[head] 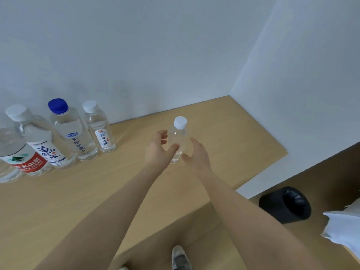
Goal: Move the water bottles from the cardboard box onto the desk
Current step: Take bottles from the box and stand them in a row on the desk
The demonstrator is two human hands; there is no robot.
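A small clear water bottle with a white cap stands upright on the light wooden desk, right of centre. My left hand is at its left side with fingers spread, the thumb close to or touching the bottle. My right hand is at its right side, fingers apart and not closed around it. Several more bottles stand in a row at the back left: a white-capped one, a blue-capped one, a taller white-capped one and a red-labelled one. The cardboard box is not in view.
White walls close the desk at the back and on the right. A black bin sits on the floor to the right of the desk. A white sheet-like object shows at the right edge. My shoe is visible below the desk's front edge.
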